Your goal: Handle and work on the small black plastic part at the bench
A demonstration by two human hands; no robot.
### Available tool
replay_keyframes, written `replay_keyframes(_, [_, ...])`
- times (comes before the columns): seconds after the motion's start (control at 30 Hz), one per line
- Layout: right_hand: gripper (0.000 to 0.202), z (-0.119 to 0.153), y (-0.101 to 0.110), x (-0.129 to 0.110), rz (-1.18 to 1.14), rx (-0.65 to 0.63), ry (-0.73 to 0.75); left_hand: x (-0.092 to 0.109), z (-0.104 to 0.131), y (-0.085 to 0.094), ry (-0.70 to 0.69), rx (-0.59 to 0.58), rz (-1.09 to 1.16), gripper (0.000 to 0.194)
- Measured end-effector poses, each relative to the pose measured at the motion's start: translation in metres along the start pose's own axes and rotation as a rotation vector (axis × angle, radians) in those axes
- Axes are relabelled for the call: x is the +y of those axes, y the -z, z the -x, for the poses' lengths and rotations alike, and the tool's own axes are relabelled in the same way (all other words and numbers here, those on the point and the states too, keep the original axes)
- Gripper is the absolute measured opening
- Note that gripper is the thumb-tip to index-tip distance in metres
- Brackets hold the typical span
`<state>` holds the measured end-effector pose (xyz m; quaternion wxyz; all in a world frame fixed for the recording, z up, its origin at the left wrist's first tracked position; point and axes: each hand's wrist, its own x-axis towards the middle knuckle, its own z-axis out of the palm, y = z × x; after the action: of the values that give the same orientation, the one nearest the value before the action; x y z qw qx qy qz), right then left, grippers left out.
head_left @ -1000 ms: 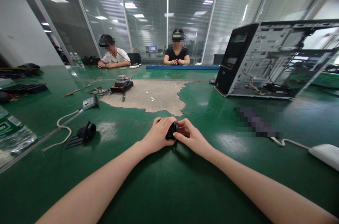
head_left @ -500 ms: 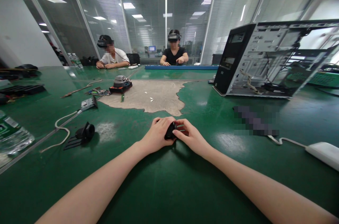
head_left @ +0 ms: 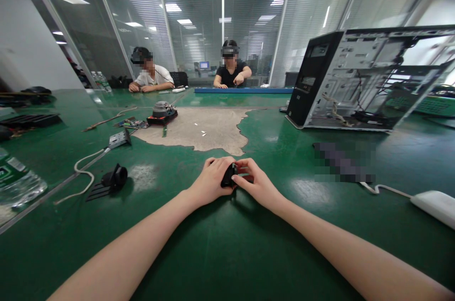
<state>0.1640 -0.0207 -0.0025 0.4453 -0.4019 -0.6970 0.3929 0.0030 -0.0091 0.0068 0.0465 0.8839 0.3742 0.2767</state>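
Note:
Near the middle of the green table, my left hand [head_left: 213, 178] is wrapped round a small black part [head_left: 228, 177]. Its exact kind is hidden by my fingers. My right hand [head_left: 256, 180] pinches the right side of that same part with thumb and fingertips. The part is held just above the tabletop, close to the front edge of a bare tan patch. Left of my hands lies a black plastic piece [head_left: 115, 177] with a round collar and flat slats.
An opened computer case [head_left: 320, 87] stands at the right. A white power strip [head_left: 435, 206] lies at the right edge. A water bottle [head_left: 19, 180] lies at the left. Near the left middle are a metal box [head_left: 119, 139] and a heatsink fan [head_left: 162, 112]. Two people sit across the table.
My hands and the black part stay almost still. Across the table, the person in black has leaned slightly to the left and shifted an arm.

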Motion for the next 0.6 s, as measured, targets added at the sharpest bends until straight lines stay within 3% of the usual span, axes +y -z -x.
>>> replay_keyframes(0.13, [0.023,-0.0002,0.0011,-0.0008,-0.016,-0.047,-0.034,0.0001,0.0003,0.0007,0.003,-0.006,-0.002,0.052])
replay_keyframes(0.37, [0.016,0.0044,0.0002,-0.0058,0.054,0.011,0.115,0.002,0.0007,0.0027,-0.002,-0.013,0.005,0.053])
replay_keyframes(0.6, [0.025,0.0011,-0.0003,-0.0039,0.019,0.002,0.002,0.0002,0.0005,0.0,0.005,-0.009,-0.006,0.053])
